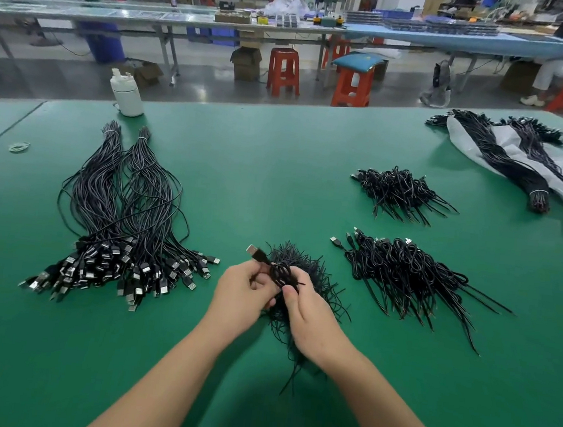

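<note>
Left hand [243,290]: your fingers curl round the coiled USB cable [278,272], held just above the surface [276,178], with its plug poking up to the left.
Right hand [311,319]: it pinches a black twist tie [297,284] at the coil (where it wraps is hard to see).
Risk, coil: ease your left grip and the loops will likely spring open.
Risk, tie: a slack twist could slip off, and the tie pile [312,268] beneath may snag.

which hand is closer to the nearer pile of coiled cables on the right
Right. The right hand sits just left of that coiled pile; the left hand is farther left, past the held cable.
</note>
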Demonstrator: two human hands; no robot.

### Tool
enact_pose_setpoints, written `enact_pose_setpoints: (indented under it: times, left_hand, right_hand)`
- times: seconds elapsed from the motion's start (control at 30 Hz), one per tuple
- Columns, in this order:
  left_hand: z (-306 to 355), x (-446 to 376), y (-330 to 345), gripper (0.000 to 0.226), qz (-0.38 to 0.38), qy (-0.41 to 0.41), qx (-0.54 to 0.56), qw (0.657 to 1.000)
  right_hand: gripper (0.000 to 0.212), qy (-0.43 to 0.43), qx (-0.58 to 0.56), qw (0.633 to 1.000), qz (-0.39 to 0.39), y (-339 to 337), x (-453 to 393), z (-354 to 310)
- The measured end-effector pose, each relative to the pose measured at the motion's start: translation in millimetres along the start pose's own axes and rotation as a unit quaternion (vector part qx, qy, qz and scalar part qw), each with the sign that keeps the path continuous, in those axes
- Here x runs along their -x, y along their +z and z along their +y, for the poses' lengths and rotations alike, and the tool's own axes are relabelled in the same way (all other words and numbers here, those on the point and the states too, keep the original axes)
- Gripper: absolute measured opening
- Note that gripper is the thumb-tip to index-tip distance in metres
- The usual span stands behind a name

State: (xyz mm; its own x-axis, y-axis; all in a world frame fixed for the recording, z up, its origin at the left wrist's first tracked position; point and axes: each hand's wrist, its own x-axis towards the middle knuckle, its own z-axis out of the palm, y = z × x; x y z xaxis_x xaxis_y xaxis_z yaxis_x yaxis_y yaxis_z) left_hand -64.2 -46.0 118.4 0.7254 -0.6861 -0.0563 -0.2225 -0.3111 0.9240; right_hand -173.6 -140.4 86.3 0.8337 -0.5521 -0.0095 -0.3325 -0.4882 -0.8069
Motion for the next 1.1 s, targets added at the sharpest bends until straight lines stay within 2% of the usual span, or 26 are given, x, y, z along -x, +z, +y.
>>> enact_pose_setpoints:
  times: [0.1,0.2,0.27,0.37,0.43,0.6,0.7,0.8,0.9,0.97,1.03,1.1]
  left_hand:
    - [0.7,1.7,0.6,0.013,0.000,0.001,-0.005,1.000]
    - [2.2,5.9,3.0,0.015,0.034,0.007,-0.007,0.999]
    - [1.3,11.7,3.7,0.014,0.062,0.051,-0.084,0.993]
    - [2.0,21.7,2.1,0.008,0.100,0.183,-0.267,0.941]
    - [2.8,24.4,1.6,0.008,0.110,0.235,-0.310,0.915]
    - [3.9,26.7,2.8,0.007,0.127,0.289,-0.348,0.883]
    - [2.6,25.3,4.5,0.008,0.141,0.270,-0.336,0.891]
    - [-0.7,22.6,7.2,0.007,0.153,0.247,-0.286,0.913]
    - [-7.0,20.5,6.4,0.004,0.141,0.287,-0.260,0.911]
    - [-12.1,17.6,1.7,0.003,0.129,0.392,-0.302,0.859]
    - [-13.8,14.1,-5.2,0.012,0.114,0.495,-0.361,0.782]
    - [-11.7,10.2,-11.8,0.020,0.065,0.540,-0.399,0.738]
  right_hand:
    - [0.030,-0.010,-0.011,1.000,0.006,1.1,-2.5,-1.8]
    - [0.027,0.003,-0.042,0.998,0.046,2.6,-5.9,-1.0]
    - [0.029,0.032,-0.088,0.994,0.055,1.6,-8.2,0.2]
    - [0.031,0.057,-0.153,0.985,0.046,-3.6,-9.9,0.0]
    - [0.031,0.057,-0.160,0.985,0.037,-7.1,-9.0,-1.9]
    - [0.029,0.047,-0.120,0.991,0.022,-13.0,-6.8,-7.8]
    - [0.030,0.039,-0.112,0.993,0.017,-13.2,-4.5,-9.9]
    - [0.032,0.039,-0.155,0.987,0.013,-10.4,-3.4,-11.8]
    - [0.032,0.054,-0.200,0.978,0.002,-10.3,-4.3,-12.7]
    - [0.033,0.064,-0.206,0.976,-0.019,-13.0,-4.6,-11.4]
    - [0.033,0.078,-0.215,0.971,-0.069,-16.3,-4.9,-8.6]
    - [0.033,0.092,-0.218,0.964,-0.124,-19.6,-4.0,-6.2]
